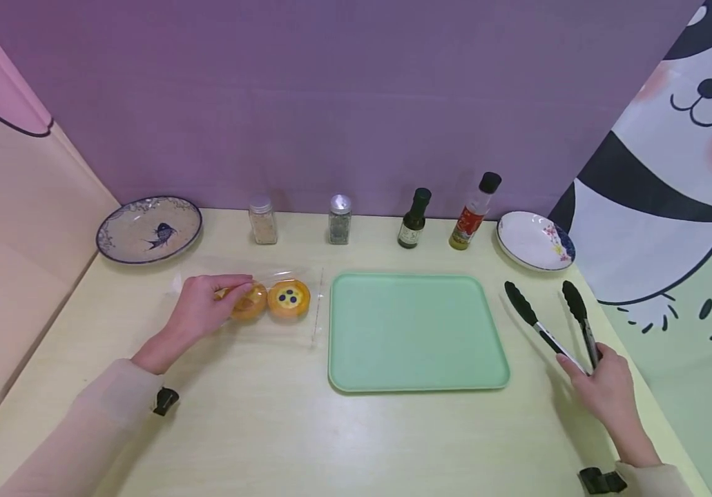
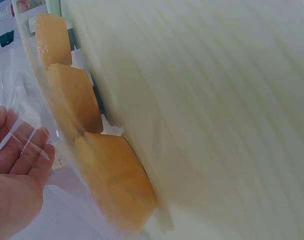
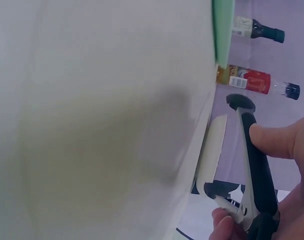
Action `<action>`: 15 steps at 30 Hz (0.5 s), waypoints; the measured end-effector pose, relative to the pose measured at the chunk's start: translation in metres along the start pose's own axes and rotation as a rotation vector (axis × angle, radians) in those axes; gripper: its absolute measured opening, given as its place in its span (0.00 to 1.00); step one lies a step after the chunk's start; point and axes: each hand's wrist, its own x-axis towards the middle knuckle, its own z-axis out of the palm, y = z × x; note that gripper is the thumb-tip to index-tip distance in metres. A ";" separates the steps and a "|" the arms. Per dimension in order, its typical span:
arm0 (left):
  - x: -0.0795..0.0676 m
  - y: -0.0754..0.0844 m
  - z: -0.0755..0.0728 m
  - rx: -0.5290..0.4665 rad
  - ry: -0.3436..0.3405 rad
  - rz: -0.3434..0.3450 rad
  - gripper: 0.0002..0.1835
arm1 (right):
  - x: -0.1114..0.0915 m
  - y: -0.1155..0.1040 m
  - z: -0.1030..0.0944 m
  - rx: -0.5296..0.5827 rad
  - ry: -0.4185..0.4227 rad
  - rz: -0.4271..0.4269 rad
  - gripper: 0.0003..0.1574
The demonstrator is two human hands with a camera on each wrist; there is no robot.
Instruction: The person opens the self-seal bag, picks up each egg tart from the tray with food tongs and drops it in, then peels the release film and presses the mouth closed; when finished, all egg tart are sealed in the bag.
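Left hand [image 1: 206,305] pinches plastic bag [image 1: 287,333], tarts [image 1: 289,299] at its three o'clock. Right hand [image 1: 607,390] grips tongs [image 1: 588,339], tips apart, aimed eleven o'clock; tarts toward nine-ten, past tray [image 1: 418,331]. Left nearer.

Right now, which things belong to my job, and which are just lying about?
In use: clear bag, pastries inside, tongs; probably the green tray.

Apparently just lying about: blue-rimmed plate, flowered dish, two shakers, dark bottle, red-labelled bottle.

Pale, plain sleeves [image 1: 79,431] — black wrist devices [image 1: 166,400]
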 end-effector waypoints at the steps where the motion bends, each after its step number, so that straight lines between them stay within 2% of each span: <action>1: 0.000 0.000 0.000 0.003 0.002 0.000 0.09 | 0.001 0.001 0.000 -0.004 0.003 0.003 0.33; 4: -0.001 -0.001 0.000 -0.001 0.000 0.000 0.09 | 0.005 0.004 0.000 -0.027 -0.035 0.042 0.42; 7: 0.000 -0.002 0.001 -0.004 -0.001 0.001 0.09 | 0.008 0.004 0.001 -0.058 -0.111 0.096 0.51; 15: 0.001 -0.001 0.001 -0.009 0.003 0.006 0.08 | 0.015 0.002 0.003 -0.146 -0.247 0.123 0.52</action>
